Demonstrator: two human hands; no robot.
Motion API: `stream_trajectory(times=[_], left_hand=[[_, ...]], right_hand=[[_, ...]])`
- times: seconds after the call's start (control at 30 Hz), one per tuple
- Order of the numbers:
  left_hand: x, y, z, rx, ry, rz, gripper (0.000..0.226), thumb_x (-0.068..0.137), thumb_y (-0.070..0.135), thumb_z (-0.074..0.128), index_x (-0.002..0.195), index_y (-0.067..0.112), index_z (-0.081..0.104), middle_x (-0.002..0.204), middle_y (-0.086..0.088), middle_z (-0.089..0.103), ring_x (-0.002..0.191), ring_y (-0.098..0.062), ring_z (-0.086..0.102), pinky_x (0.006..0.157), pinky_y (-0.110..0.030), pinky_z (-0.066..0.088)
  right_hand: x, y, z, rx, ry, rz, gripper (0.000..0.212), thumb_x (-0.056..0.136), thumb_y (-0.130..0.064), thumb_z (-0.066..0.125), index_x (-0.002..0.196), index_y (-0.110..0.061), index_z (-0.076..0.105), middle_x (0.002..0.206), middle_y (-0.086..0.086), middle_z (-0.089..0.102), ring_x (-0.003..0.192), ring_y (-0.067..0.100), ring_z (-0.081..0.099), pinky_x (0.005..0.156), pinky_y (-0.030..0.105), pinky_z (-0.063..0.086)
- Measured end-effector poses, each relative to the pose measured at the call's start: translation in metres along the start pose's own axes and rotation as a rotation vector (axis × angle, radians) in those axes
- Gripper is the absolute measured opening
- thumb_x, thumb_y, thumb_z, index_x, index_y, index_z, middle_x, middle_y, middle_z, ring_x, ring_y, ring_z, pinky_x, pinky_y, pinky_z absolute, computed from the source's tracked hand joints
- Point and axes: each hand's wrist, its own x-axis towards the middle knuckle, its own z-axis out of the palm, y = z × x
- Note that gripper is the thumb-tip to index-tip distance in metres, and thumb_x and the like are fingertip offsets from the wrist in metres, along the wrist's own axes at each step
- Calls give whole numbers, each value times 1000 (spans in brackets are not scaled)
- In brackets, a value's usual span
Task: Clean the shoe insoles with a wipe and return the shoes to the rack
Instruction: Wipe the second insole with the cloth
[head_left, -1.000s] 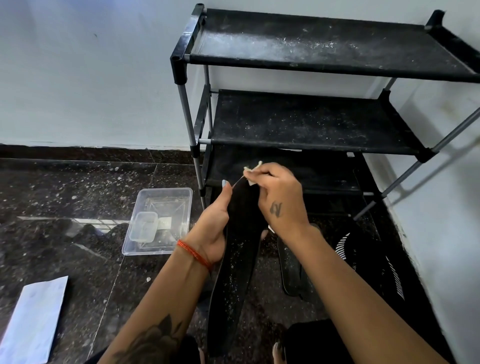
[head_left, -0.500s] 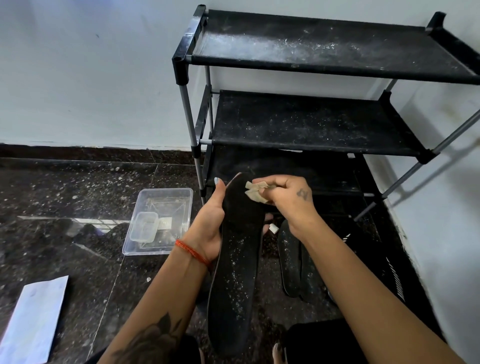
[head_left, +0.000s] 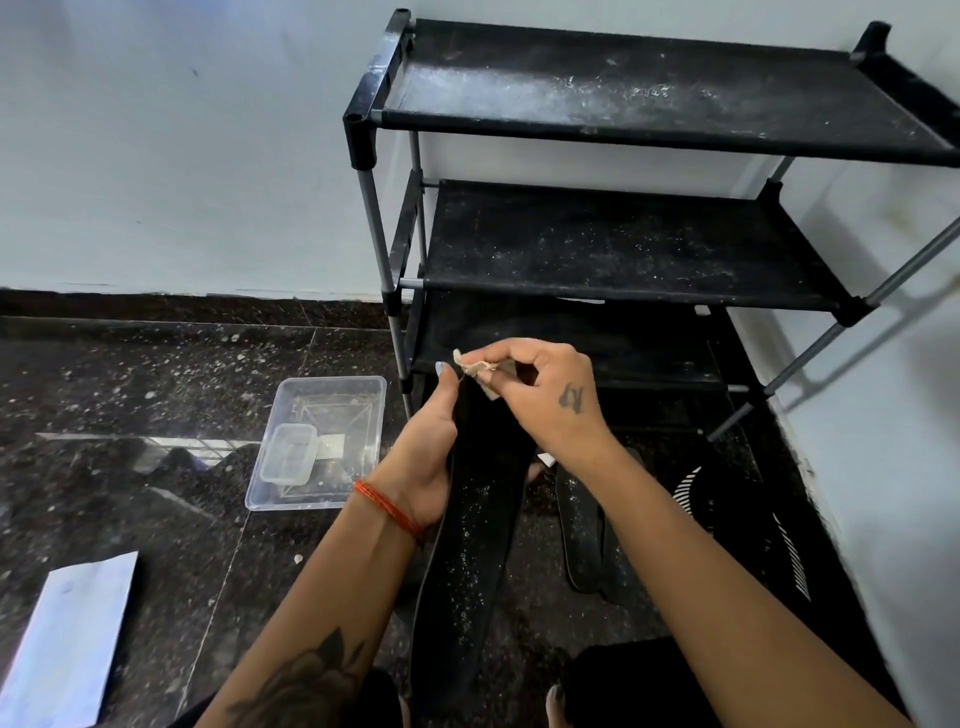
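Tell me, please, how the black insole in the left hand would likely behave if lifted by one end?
The insole looks thin and long, so it would probably flex or droop. It is likely light: the left hand alone holds its edge.

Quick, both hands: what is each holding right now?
Left hand: grips the black insole by its edge.
Right hand: pinches the crumpled wipe.

tub (head_left: 317, 441) left of rack (head_left: 623, 249), insole (head_left: 472, 545) btwn

Red wrist thread (head_left: 388, 506) — tattooed forearm (head_left: 301, 680).
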Motion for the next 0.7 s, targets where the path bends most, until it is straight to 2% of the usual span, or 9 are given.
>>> stream_trajectory(times=[0.07, 0.1, 0.17, 0.27, 0.37, 0.43, 0.57, 0.63, 0.7], left_hand=[[-1, 2, 1, -2, -13, -1, 73, 90, 69, 20, 117, 16, 63, 107, -19, 69, 92, -35, 68, 83, -47, 52], [-1, 3, 1, -6, -19, -2, 75, 90, 69, 18, 122, 16, 60, 114, -21, 66, 99, -37, 65, 82, -47, 53], [-1, 5, 1, -38, -17, -17, 79, 89, 71, 19, 130, 13, 54, 126, -25, 59, 107, -40, 61, 79, -46, 55], [-1, 6, 1, -59, -16, -16, 81, 88, 71, 21, 131, 10, 53, 127, -25, 58, 109, -40, 60, 81, -48, 54], [-1, 6, 1, -67, -30, -1, 81, 89, 70, 19, 127, 9, 56, 124, -26, 60, 100, -38, 65, 80, -48, 54], [-2, 6, 2, -65, -51, 12, 80, 89, 69, 18, 123, 10, 59, 121, -25, 62, 97, -36, 66, 81, -47, 53], [-5, 7, 3, -67, -83, 37, 77, 91, 67, 20, 115, 11, 67, 120, -22, 61, 107, -41, 56, 86, -51, 48], [-7, 6, 5, -34, -101, 28, 73, 93, 64, 23, 100, 13, 75, 116, -20, 61, 110, -43, 53, 88, -52, 46], [-8, 5, 7, -8, -99, -12, 70, 93, 61, 29, 100, 8, 74, 115, -21, 63, 109, -42, 58, 88, -50, 47]], right_hand=[[2, -4, -10, 265, -51, 175, 20, 78, -3, 67, 84, -20, 75, 85, -3, 73, 86, 9, 66, 79, 20, 53], [4, -4, -16, 433, -12, 273, 21, 78, 1, 64, 84, -17, 74, 86, 2, 73, 86, 16, 67, 78, 25, 54], [10, -3, -29, 648, 144, 404, 22, 79, 5, 59, 84, -13, 71, 86, 6, 72, 82, 18, 66, 67, 23, 54], [11, 6, -40, 586, 206, 543, 23, 80, 2, 55, 82, -16, 70, 91, 3, 71, 85, 13, 64, 67, 21, 50], [7, 10, -36, 492, 35, 654, 24, 80, 2, 55, 81, -16, 71, 88, 1, 70, 86, 13, 63, 72, 24, 52], [5, 7, -30, 460, -29, 670, 23, 81, 4, 56, 82, -14, 70, 83, 2, 69, 79, 12, 63, 67, 23, 54], [8, 10, -23, 475, 150, 600, 22, 82, 5, 59, 79, -13, 71, 82, 4, 71, 78, 13, 65, 63, 19, 53], [12, 16, -24, 499, 276, 589, 22, 82, 3, 60, 78, -15, 72, 87, 5, 72, 86, 16, 67, 71, 23, 55], [13, 22, -25, 439, 344, 550, 20, 82, -2, 62, 79, -19, 72, 89, 2, 72, 90, 16, 67, 79, 26, 54]])
